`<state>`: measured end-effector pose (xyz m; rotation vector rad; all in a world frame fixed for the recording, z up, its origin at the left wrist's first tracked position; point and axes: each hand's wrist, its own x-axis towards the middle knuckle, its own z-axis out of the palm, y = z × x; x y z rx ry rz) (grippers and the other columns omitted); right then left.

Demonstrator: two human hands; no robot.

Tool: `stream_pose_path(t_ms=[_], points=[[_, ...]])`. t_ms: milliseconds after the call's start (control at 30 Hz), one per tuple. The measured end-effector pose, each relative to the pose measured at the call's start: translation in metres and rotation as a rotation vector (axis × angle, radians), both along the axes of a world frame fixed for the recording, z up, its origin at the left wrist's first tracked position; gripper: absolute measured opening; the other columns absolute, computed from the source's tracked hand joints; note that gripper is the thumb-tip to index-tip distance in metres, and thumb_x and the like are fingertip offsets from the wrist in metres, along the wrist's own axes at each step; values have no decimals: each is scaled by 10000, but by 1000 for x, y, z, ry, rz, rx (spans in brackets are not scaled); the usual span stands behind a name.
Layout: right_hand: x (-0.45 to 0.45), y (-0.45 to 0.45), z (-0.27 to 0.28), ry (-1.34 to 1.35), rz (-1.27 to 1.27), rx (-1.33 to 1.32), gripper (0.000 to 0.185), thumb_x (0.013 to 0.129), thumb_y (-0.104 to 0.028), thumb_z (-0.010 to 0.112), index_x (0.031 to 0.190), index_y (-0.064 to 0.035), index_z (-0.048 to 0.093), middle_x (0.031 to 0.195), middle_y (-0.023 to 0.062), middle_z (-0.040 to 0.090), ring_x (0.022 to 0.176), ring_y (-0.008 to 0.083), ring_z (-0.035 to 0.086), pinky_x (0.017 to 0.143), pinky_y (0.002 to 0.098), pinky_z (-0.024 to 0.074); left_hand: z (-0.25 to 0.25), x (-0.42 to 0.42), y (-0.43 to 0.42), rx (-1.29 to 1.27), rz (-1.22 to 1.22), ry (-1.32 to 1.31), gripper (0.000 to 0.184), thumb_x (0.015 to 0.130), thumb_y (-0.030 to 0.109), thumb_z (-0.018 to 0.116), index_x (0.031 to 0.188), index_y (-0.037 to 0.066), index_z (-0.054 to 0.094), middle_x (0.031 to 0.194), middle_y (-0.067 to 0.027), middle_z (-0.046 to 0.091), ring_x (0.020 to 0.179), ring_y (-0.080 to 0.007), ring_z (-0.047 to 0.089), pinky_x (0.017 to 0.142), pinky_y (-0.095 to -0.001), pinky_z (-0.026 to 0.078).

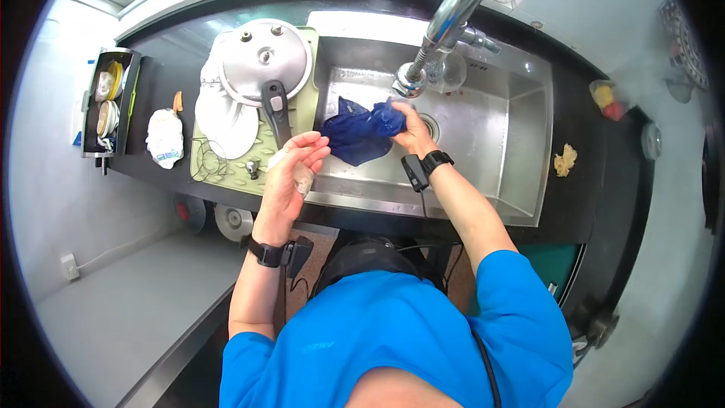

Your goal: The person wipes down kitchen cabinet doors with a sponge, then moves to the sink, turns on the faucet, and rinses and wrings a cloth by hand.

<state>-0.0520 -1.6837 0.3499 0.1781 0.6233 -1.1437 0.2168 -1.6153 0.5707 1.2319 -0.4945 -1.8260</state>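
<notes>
A wet, dark blue cloth [355,132] is bunched up over the left part of the steel sink [491,159]. My right hand [411,134] is closed on the cloth's right end, below the faucet spout [410,81]. To the left, above the sink's front-left corner, is my left hand [291,174], palm turned inward and fingers loosely curved. A small whitish lump [303,180] rests against that palm; whether it is soap or something else I cannot make out. The left fingertips are close to the cloth's left edge.
A pressure cooker lid [264,64] with a black handle lies on a green drying mat [219,175] beside white dishes. A white packet [165,138] and a dish rack [112,102] stand further left. A yellowish crumpled lump [565,160] lies right of the sink.
</notes>
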Motion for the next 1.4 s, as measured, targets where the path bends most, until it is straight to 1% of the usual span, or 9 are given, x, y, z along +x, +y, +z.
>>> stream_pose_path(t_ms=[133, 300, 767, 933, 1000, 1067, 1133, 1200, 1400], points=[[-7, 7, 31, 31, 42, -40, 357, 933, -179, 624, 1196, 62, 615, 1204, 167, 682, 1099, 295, 663, 1014, 452, 516, 3, -3, -5, -21, -32, 2, 354, 937, 83, 564, 1281, 4, 578, 1247, -122, 652, 1088, -184, 657, 900, -277, 497], [-6, 1, 54, -26, 23, -51, 464, 955, -416, 630, 1235, -46, 640, 1209, 128, 690, 1095, 268, 670, 971, 435, 534, 8, -30, -16, -23, -96, 36, 368, 931, 85, 571, 1289, -1, 579, 1260, -128, 654, 1093, -191, 662, 894, -276, 496], [12, -4, 55, 548, -239, 108, 253, 927, -302, 649, 950, -50, 649, 823, 51, 666, 702, 190, 667, 657, 357, 574, 2, -51, -25, -5, -186, 7, 366, 932, 98, 560, 1287, 11, 584, 1280, -130, 652, 1119, -180, 649, 914, -279, 478], [17, 6, 72, 420, -308, 122, 321, 941, -321, 656, 1079, -31, 640, 892, 86, 673, 751, 212, 677, 679, 367, 574, -18, -68, -32, -103, -332, -206, 362, 902, 104, 614, 1256, 31, 628, 1245, -100, 665, 1086, -151, 641, 919, -269, 459], [1, 5, 30, 337, -243, 87, 358, 954, -365, 633, 1102, -39, 638, 921, 88, 684, 800, 229, 688, 727, 397, 578, -31, -78, -36, -105, -365, -279, 389, 882, 103, 643, 1264, 29, 633, 1218, -98, 671, 1058, -134, 629, 905, -268, 463], [-2, 7, 33, 251, -176, 48, 395, 968, -409, 610, 1125, -47, 637, 949, 90, 696, 849, 246, 699, 776, 428, 583, -42, -86, -41, -237, -541, -610, 441, 863, 98, 667, 1300, 53, 622, 1146, -86, 684, 962, -134, 643, 853, -272, 492], [3, 16, 98, 107, -175, 154, 383, 947, -430, 620, 1039, -60, 651, 971, 88, 711, 861, 265, 700, 836, 448, 580, -62, -89, -48, -204, -633, -698, 483, 849, 95, 687, 1326, 82, 614, 1037, -66, 697, 869, -134, 650, 797, -277, 515], [-3, 20, 99, 90, -184, 155, 436, 953, -460, 603, 1101, -52, 640, 1072, 122, 712, 968, 296, 696, 925, 494, 553, -63, -95, -46, -345, -792, -896, 499, 841, 98, 699, 1332, 101, 615, 946, -52, 699, 809, -130, 650, 767, -273, 521], [-17, 22, 86, -69, -124, 121, 389, 963, -429, 590, 1086, -64, 639, 993, 86, 715, 914, 265, 694, 886, 427, 563, -98, -95, -60, -448, -733, -867, 331, 848, 146, 720, 1159, 65, 646, 922, -87, 696, 799, -190, 663, 762, -318, 524]])
